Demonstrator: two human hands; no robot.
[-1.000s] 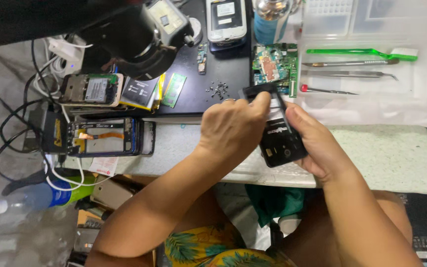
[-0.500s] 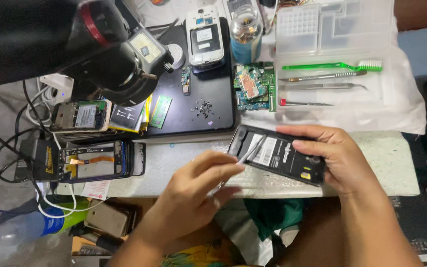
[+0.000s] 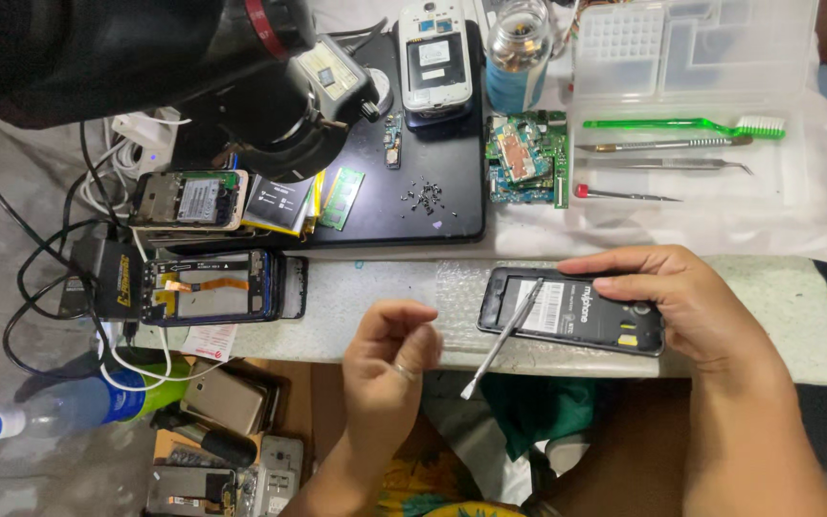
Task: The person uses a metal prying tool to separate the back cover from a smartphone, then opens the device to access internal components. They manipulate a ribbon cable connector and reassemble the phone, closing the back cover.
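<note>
Opened phone [image 3: 574,314] pinned flat on desk [image 3: 375,311] edge under right hand [image 3: 691,306], fingers clamped along its top and right end. Metal pry tool [image 3: 502,337] laid loose across phone, left of right hand. Left hand [image 3: 387,356] empty, fingers loosely curled, just left of tool. Step judged: between grips. Re-grasp of tool called for next.

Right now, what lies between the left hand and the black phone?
In the head view, a thin metal tool slants between the left hand and the black phone, its tip resting on it.
</note>
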